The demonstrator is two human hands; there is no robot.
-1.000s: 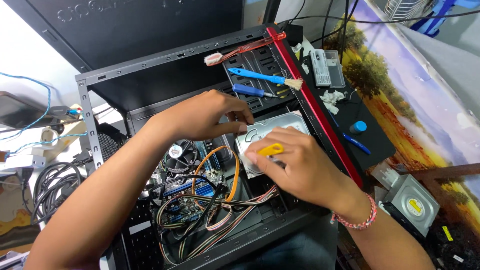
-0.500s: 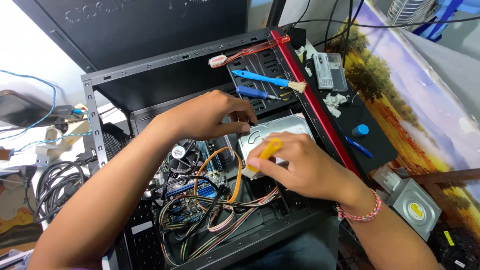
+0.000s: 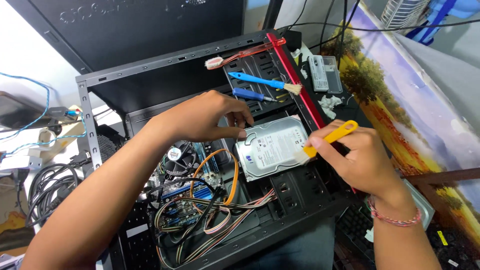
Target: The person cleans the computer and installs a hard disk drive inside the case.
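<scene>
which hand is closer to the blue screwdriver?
Left. The left hand sits just below-left of the blue screwdriver; the right hand, holding the yellow brush, is farther, lower right.

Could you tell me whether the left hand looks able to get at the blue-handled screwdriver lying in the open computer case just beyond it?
Probably yes. The left hand rests at the hard drive's edge, and the blue-handled screwdriver lies uncovered just beyond its fingers, nothing between.

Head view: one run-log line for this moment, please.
left hand: steadies hard drive | right hand: holds yellow brush on drive | open computer case
</scene>
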